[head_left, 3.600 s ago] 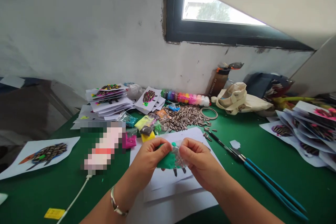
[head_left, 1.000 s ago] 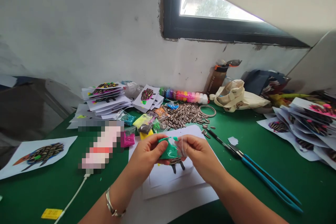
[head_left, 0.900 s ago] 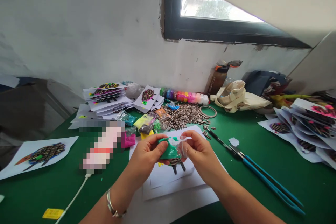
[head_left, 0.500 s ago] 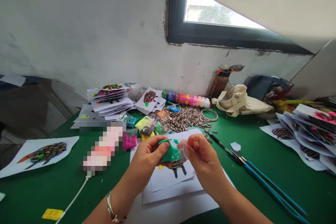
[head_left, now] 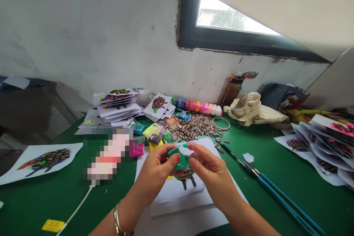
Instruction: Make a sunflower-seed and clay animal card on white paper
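A small clear bag of green clay [head_left: 181, 158] is held up between both hands over white sheets. My left hand [head_left: 158, 164] pinches its left side, thumb on the front. On the right side, my right hand [head_left: 208, 167] grips the bag's edge with thumb and fingers. Below the hands lies a paper [head_left: 179, 191] with a figure of seeds, dark legs and a yellow bit, partly hidden by the hands. Behind them are clay bags, including a magenta one [head_left: 137, 148] and a yellow one [head_left: 152, 129], beside a pile of striped seeds [head_left: 193, 126].
Stacked seed pictures stand at the back left [head_left: 121, 112] and right [head_left: 326, 147]. A pen [head_left: 235, 155] and blue-handled tool [head_left: 287, 201] lie to the right. Behind are a clay tube row [head_left: 199, 106], bottle [head_left: 231, 90] and cloth bag [head_left: 249, 110]. A cable [head_left: 79, 208] runs at left.
My right hand has moved in from the bag's clear end to the edge of the green clay, its fingers now closer to my left hand. The view has shifted slightly.
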A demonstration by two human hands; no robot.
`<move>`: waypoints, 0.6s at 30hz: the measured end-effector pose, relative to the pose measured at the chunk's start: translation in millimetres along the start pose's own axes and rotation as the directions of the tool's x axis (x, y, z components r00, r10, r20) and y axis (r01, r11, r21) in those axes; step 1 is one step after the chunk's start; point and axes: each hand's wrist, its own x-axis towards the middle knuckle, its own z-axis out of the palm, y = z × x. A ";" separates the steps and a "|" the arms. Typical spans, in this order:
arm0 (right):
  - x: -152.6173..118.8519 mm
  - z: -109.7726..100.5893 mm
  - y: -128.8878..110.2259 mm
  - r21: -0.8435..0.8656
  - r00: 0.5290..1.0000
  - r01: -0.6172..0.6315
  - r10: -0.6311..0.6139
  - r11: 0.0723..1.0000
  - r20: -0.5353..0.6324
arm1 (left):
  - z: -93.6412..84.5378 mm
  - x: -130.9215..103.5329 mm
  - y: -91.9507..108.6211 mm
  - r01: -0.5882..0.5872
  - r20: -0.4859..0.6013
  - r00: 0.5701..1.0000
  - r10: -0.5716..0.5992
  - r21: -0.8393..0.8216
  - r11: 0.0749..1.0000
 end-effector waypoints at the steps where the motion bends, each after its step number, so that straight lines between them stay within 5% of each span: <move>1: -0.7 2.4 0.5 0.044 1.000 -0.025 0.025 0.999 -0.012 | 0.4 0.2 -0.4 0.004 0.001 1.000 -0.004 -0.003 1.000; 8: -2.2 9.8 5.8 0.346 0.990 -0.138 0.128 0.928 0.052 | 0.7 0.0 -1.5 0.025 0.001 1.000 -0.025 -0.017 1.000; 12: -0.2 5.7 5.0 0.254 0.988 -0.053 0.014 0.966 0.152 | 1.6 -1.2 -1.8 -0.001 0.050 0.999 0.001 0.012 1.000; 18: 2.6 -3.1 0.8 0.049 0.992 0.126 -0.126 0.991 0.017 | 2.3 -1.7 -3.8 -0.008 0.058 0.998 0.007 0.027 1.000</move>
